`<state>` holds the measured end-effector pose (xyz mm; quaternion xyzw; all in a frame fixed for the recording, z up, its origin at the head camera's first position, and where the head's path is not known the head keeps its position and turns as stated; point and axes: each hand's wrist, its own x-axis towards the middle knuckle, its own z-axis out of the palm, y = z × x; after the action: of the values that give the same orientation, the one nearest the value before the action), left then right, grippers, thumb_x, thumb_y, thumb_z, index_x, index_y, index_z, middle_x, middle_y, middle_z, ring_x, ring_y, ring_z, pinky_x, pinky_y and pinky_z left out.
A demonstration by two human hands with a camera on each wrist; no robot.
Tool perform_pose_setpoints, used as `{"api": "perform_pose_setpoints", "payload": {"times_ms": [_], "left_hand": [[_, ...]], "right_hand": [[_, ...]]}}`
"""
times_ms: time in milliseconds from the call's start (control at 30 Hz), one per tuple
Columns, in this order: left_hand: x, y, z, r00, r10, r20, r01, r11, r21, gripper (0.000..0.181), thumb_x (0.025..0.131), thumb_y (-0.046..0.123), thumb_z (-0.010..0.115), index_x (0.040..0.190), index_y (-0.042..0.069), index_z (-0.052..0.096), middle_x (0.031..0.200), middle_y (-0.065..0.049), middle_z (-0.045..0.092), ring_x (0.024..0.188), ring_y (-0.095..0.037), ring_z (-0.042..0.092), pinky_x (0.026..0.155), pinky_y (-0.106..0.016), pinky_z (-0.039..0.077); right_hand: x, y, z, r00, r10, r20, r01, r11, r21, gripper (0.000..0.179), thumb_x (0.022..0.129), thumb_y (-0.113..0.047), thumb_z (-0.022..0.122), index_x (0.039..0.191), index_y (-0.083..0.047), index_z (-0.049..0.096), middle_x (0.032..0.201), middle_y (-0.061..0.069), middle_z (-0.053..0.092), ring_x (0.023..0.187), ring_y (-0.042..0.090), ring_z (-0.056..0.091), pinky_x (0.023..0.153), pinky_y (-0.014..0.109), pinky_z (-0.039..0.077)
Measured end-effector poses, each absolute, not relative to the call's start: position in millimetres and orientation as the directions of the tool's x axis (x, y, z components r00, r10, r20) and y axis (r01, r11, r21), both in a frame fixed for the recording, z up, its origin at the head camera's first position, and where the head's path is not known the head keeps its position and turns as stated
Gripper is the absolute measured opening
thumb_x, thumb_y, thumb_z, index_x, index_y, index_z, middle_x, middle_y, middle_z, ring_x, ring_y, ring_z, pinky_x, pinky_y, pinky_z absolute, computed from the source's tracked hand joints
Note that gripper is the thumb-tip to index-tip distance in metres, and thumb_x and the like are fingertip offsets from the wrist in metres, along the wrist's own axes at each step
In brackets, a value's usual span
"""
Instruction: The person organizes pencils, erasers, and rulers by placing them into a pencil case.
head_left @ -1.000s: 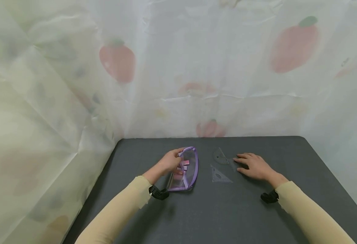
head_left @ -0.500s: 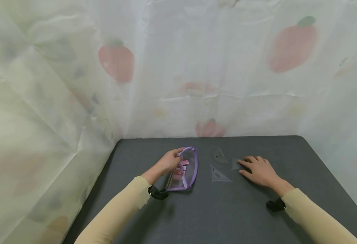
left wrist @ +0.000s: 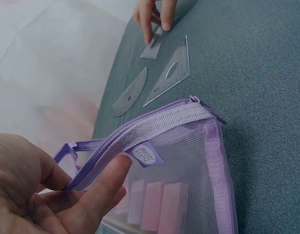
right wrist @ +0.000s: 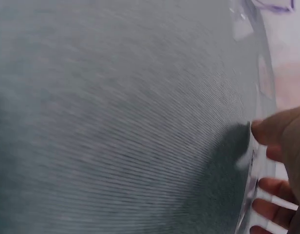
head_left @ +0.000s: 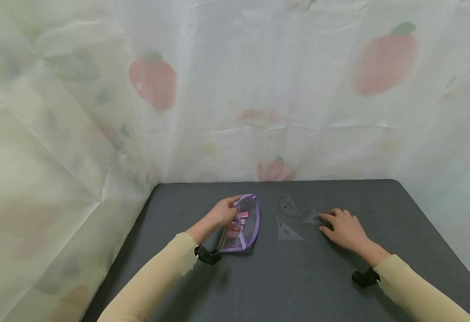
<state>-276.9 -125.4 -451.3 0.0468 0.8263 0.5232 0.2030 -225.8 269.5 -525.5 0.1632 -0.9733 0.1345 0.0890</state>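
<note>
My left hand [head_left: 224, 214] grips the open rim of a see-through mesh pencil case [left wrist: 198, 161] with purple edging and a zip. Pink and pale blocks [left wrist: 152, 204] show through its mesh. Further right, my right hand [head_left: 344, 229] pinches a small clear set square [head_left: 311, 218] at its right edge, thumb on one side and fingers on the other in the right wrist view; the fingers cover part of it. A second clear set square [head_left: 288, 231] and a clear protractor [head_left: 289, 206] lie flat on the table between the hands.
The dark grey table [head_left: 283, 286] runs back to a pale plastic curtain [head_left: 227, 147] printed with faded red fruit. Another part of the curtain [head_left: 58, 179] hangs along the left side. Each wrist wears a black strap.
My right hand has drawn back slightly to the right and its fingers have closed on the set square, which now sits turned at the fingertips. The left hand and pencil case stay put.
</note>
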Motion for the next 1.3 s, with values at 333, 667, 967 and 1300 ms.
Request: {"api": "perform_pose_setpoints", "payload": {"times_ms": [333,667,967,1300], "left_hand": [[-276.0,-124.7,-450.0,-0.91,0.29,-0.296,-0.148,0.441,0.885,0.059,0.106,0.003,0.043,0.163,0.016,0.032,0.155,-0.034,0.034,0.054,-0.016,0.055,0.065,-0.044,0.066],[-275.4,-124.3,-449.3,-0.913,0.288,-0.289,-0.14,0.443,0.886,0.058,0.106,0.004,0.043,0.163,0.015,0.032,0.153,-0.034,0.037,0.055,-0.017,0.057,0.065,-0.045,0.066],[-275.2,-125.4,-449.7,-0.911,0.289,-0.293,-0.144,0.442,0.886,0.058,0.107,0.005,0.044,0.163,0.016,0.031,0.155,-0.034,0.034,0.056,-0.017,0.056,0.065,-0.044,0.066],[-275.1,-125.4,-450.9,-0.914,0.288,-0.287,-0.138,0.443,0.886,0.058,0.107,0.003,0.044,0.163,0.013,0.03,0.154,-0.035,0.034,0.055,-0.015,0.053,0.062,-0.04,0.066]], "right_hand": [[-258.3,286.2,-523.8,-0.959,-0.27,0.088,-0.279,0.833,-0.479,0.06,0.091,-0.04,0.078,0.14,-0.009,0.064,0.135,0.026,0.051,0.119,0.05,0.043,0.091,0.071,0.038],[-270.2,286.7,-523.4,-0.966,-0.257,0.015,-0.229,0.832,-0.505,0.063,0.088,-0.045,0.079,0.14,-0.012,0.065,0.134,0.023,0.047,0.119,0.046,0.039,0.086,0.063,0.038],[-269.7,282.0,-518.7,-0.967,-0.256,0.004,-0.223,0.832,-0.508,0.061,0.088,-0.044,0.08,0.138,-0.013,0.067,0.132,0.023,0.048,0.117,0.046,0.04,0.085,0.064,0.038],[-272.0,281.6,-521.1,-0.967,-0.256,-0.007,-0.217,0.831,-0.513,0.057,0.088,-0.041,0.081,0.136,-0.014,0.068,0.134,0.024,0.046,0.119,0.048,0.038,0.088,0.068,0.035]]}}
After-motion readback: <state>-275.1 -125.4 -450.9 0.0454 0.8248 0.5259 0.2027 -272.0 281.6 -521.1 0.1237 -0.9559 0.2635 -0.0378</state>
